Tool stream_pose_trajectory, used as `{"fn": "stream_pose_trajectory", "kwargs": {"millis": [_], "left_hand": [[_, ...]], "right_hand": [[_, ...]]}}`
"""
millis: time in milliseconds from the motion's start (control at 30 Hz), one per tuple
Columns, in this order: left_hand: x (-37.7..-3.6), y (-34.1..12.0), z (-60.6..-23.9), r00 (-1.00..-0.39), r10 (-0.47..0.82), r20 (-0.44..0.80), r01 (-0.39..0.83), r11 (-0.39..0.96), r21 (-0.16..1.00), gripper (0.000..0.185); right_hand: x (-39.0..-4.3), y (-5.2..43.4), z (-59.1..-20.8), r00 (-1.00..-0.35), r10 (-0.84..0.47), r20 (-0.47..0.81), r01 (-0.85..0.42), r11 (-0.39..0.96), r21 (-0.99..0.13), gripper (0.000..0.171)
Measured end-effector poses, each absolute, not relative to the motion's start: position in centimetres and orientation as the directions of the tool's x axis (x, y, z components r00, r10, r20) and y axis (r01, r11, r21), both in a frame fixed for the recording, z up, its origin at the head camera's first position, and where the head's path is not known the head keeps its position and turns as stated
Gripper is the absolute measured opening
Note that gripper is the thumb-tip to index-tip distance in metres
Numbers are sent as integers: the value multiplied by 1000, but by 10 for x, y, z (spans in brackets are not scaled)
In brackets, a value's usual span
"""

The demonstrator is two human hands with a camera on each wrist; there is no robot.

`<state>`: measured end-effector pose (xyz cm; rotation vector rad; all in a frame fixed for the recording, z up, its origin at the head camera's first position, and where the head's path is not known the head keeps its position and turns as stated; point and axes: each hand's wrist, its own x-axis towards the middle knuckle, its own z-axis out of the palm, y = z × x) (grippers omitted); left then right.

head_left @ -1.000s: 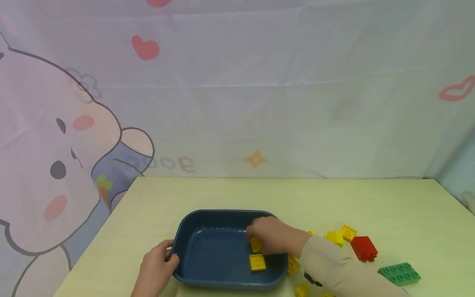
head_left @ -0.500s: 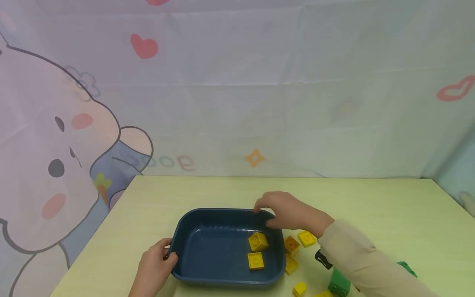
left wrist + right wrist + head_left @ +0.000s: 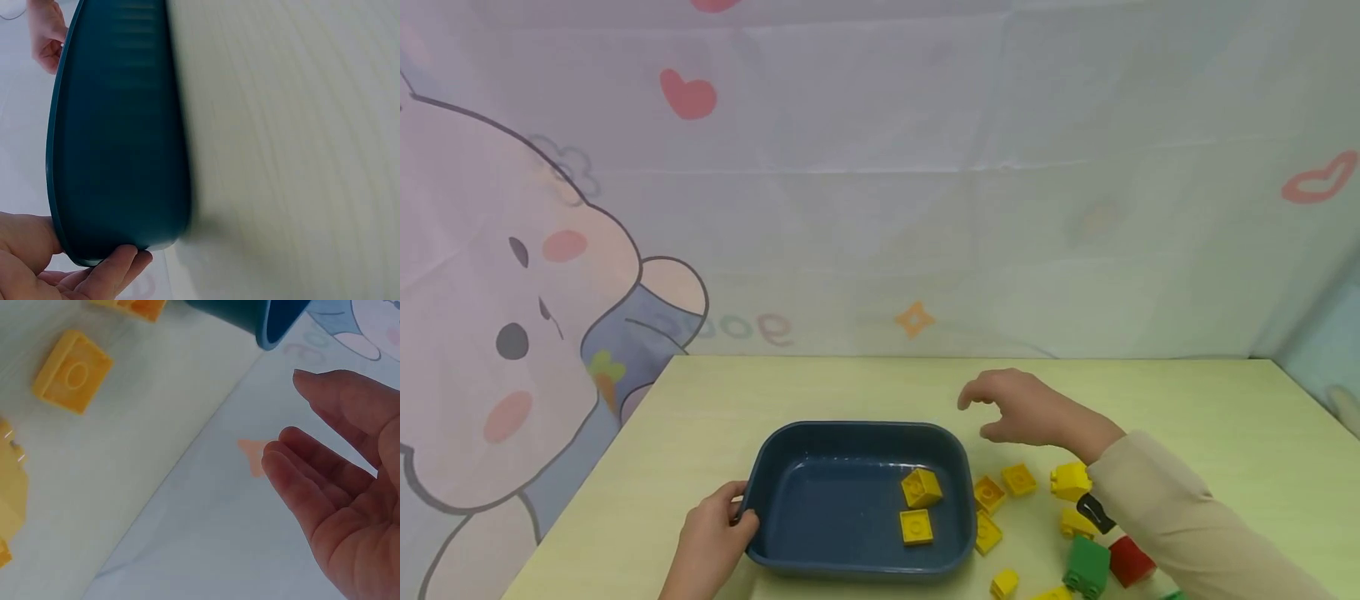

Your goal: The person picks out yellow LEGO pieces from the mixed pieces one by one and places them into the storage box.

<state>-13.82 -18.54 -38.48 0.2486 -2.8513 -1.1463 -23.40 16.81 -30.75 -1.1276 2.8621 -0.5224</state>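
My left hand (image 3: 711,531) pinches the left end of the blue tray (image 3: 835,517), its long axis running left to right on the pale table (image 3: 820,392). My right hand (image 3: 1026,408) hovers near, thumb and fingers parted, before cartoon-printed cloth (image 3: 880,208).

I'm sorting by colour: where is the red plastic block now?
In the head view, the red plastic block is lower right, between a green plastic block on its left and the beige fabric sleeve on its right.

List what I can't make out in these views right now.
Head view: green piece, cut off by the bottom edge.
Head view: anything beneath the right sleeve, which blocks it.
Left wrist view: contents of the tray, hidden by its side.
Right wrist view: studded yellow brick, cut off by the left edge.
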Motion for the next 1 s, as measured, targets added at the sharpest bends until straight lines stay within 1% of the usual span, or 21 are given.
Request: {"fn": "stream_pose_trajectory", "kwargs": {"millis": [167,433,633,800,1000], "left_hand": [[-138,-186,-385,-985,-170,0,-122,710,694,38],[-138,-186,-386,-986,-168,2,-120,711,693,37],[-137,-185,-387,-986,-167,4,-118,715,689,37],[-137,-185,-387,-986,-169,11,-115,713,691,37],[-137,-185,-387,-985,-170,8,-117,711,693,37]], "right_hand": [[-233,176,-311,-751,-659,49,-637,702,-319,28],[-231,179,-328,-703,-710,-45,-644,663,-382,30],[-231,176,-344,-661,-746,-80,-663,631,-403,33],[-229,173,-349,-636,-765,-107,-671,615,-414,37],[-227,170,-355,-644,-753,-137,-639,628,-443,45]]}}
